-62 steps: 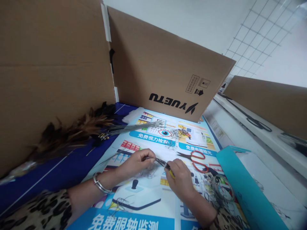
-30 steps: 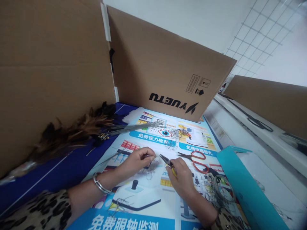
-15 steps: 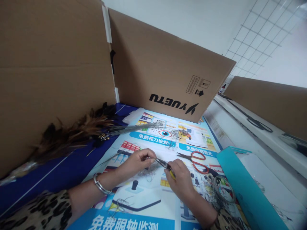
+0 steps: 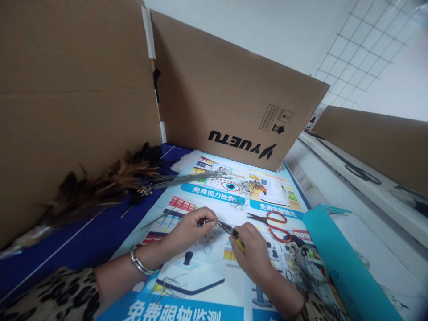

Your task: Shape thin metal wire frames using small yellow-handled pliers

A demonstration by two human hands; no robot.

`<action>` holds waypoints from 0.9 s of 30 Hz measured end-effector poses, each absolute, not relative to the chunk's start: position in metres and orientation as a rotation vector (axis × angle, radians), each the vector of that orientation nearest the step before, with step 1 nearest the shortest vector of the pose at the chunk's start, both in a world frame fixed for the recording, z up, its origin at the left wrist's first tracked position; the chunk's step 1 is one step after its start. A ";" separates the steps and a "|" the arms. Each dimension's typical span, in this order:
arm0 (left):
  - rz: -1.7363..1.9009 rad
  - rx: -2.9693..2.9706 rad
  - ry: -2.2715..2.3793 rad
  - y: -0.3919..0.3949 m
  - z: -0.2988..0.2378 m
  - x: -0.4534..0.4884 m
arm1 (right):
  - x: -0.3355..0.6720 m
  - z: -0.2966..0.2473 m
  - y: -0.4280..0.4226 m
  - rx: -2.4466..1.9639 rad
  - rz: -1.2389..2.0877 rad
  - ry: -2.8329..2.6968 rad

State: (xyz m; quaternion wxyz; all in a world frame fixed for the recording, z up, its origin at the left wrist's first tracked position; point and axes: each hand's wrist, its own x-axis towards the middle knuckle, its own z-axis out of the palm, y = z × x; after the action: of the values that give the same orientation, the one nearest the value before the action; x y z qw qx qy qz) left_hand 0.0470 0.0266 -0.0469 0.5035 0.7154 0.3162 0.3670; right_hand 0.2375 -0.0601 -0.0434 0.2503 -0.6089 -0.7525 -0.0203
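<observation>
Noted cardboard panels [image 4: 234, 89] upright at back and left, a printed poster [image 4: 214, 276] flat on the bench, brown feathers [image 4: 100, 185] heaped at left, a teal box [image 4: 337, 263] at right. Found left hand [image 4: 190, 229] and right hand [image 4: 252, 249] close together over the poster's middle, red scissors [image 4: 276, 225] just beyond the right hand, a coil [image 4: 309, 263] beside the box. Recorded right hand closed round yellow-handled pliers [image 4: 230, 230], left hand pinched on a small wire [image 4: 203, 221], plier tip meeting the wire.
</observation>
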 end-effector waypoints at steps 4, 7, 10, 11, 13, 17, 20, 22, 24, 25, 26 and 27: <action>0.920 1.839 0.768 0.027 -0.045 0.046 | 0.236 -0.041 -0.060 -1.690 -0.043 -2.066; 0.948 1.890 0.765 0.026 -0.044 0.047 | 0.235 -0.041 -0.060 -1.705 -0.035 -2.069; 0.965 1.927 0.751 0.026 -0.043 0.047 | 0.235 -0.041 -0.060 -1.702 -0.036 -2.073; 0.966 1.936 0.747 0.025 -0.043 0.046 | 0.235 -0.041 -0.060 -1.702 -0.035 -2.076; 0.968 1.949 0.747 0.025 -0.043 0.046 | 0.235 -0.041 -0.060 -1.712 -0.029 -2.083; 0.975 1.965 0.750 0.024 -0.042 0.046 | 0.235 -0.041 -0.060 -1.723 -0.014 -2.084; 0.975 1.963 0.763 0.024 -0.042 0.046 | 0.236 -0.041 -0.060 -1.716 -0.008 -2.085; 0.968 1.955 0.772 0.025 -0.043 0.047 | 0.237 -0.041 -0.059 -1.712 -0.011 -2.089; 0.956 1.942 0.772 0.025 -0.043 0.047 | 0.238 -0.041 -0.059 -1.711 -0.017 -2.094; 0.949 1.932 0.770 0.025 -0.043 0.046 | 0.238 -0.041 -0.059 -1.713 -0.015 -2.095; 0.940 1.921 0.767 0.025 -0.043 0.046 | 0.239 -0.040 -0.059 -1.716 -0.010 -2.095; 0.930 1.906 0.764 0.026 -0.044 0.046 | 0.239 -0.040 -0.058 -1.718 0.003 -2.094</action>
State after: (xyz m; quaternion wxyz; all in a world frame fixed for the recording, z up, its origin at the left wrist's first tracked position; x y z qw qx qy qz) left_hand 0.0461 0.0255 -0.0436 0.4293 0.7636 0.3062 0.3725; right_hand 0.2391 -0.0583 -0.0400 0.2147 -0.6196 -0.7550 0.0012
